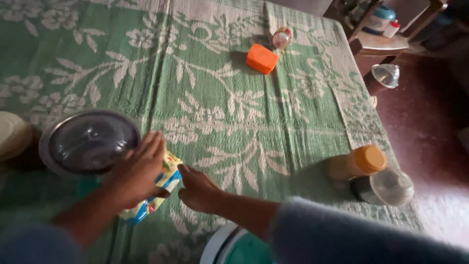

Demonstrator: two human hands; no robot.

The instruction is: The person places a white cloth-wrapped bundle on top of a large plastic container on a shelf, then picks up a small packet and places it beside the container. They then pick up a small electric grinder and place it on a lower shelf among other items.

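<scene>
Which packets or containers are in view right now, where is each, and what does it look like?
Yellow-and-blue packet: lower left, between left hand and right hand.
Orange block: upper centre of mat.
Orange-lidded jar: right mat edge, lying down.
Clear-lidded jar: beside it.

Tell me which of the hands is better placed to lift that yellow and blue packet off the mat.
Left, probably. The left hand already wraps over the yellow and blue packet on the green mat, while the right hand only touches its edge with the fingertips.
</scene>
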